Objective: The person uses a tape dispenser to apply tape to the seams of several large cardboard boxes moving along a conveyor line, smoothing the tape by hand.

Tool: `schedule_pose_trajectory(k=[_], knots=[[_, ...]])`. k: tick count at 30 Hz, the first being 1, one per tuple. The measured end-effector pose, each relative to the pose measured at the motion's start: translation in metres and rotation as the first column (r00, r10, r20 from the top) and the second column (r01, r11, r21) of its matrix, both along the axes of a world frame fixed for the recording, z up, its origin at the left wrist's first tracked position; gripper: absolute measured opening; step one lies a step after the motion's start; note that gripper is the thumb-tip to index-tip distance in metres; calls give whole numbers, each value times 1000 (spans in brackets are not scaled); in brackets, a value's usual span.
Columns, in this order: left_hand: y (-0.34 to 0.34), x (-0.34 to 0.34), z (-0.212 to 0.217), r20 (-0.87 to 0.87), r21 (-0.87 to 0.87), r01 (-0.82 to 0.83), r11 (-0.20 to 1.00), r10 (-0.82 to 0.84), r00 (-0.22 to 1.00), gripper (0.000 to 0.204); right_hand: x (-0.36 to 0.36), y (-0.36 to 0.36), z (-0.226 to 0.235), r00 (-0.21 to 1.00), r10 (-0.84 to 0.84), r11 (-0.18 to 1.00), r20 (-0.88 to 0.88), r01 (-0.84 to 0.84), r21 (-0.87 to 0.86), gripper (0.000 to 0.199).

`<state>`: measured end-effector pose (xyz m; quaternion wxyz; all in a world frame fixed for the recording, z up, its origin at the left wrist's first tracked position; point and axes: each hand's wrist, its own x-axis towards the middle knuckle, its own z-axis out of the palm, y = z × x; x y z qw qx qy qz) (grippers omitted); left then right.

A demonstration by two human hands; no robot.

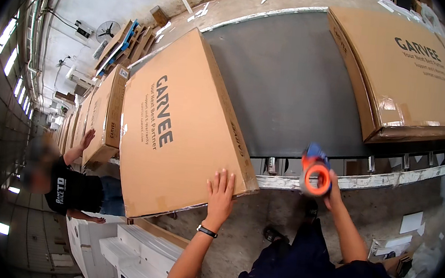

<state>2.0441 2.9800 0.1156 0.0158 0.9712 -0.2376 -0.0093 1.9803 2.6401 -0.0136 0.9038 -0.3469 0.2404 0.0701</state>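
A large flat cardboard box (pixel 181 124) with dark print lies on the conveyor belt (pixel 292 81), its near end jutting past the white side rail. My left hand (pixel 220 197) rests flat on the box's near right corner, fingers stretched and spread. Clear tape shines along the box's lower edges. Over the rail, to the right of that box, my right hand (pixel 334 190) is closed round a tape gun (pixel 316 172) with an orange ring and blue parts. The tape gun is slightly blurred, and its handle is mostly hidden.
Another taped cardboard box (pixel 416 72) lies on the belt at right. At left stands a co-worker (pixel 76 186) in a black shirt beside a row of boxes (pixel 104 111). White foam pieces (pixel 136 256) sit below the near box. Pallets (pixel 127 44) lean by the wall; scraps litter the floor.
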Motion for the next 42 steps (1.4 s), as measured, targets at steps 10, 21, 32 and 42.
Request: schedule_pose_trajectory(k=[10, 21, 32, 42], knots=[[-8, -2, -8, 22, 51, -19, 999, 18, 1000, 91, 81, 86, 6, 770, 628, 761, 118, -575, -299, 51], [-8, -3, -1, -51, 26, -40, 999, 41, 998, 91, -87, 83, 23, 711, 681, 687, 175, -537, -490, 55], [14, -14, 1, -171, -194, 37, 980, -71, 983, 75, 14, 275, -4, 547, 837, 314, 12, -463, -829, 65], [436, -103, -1, 31, -334, -882, 332, 939, 342, 47, -21, 119, 89, 833, 479, 878, 278, -456, -146, 88]])
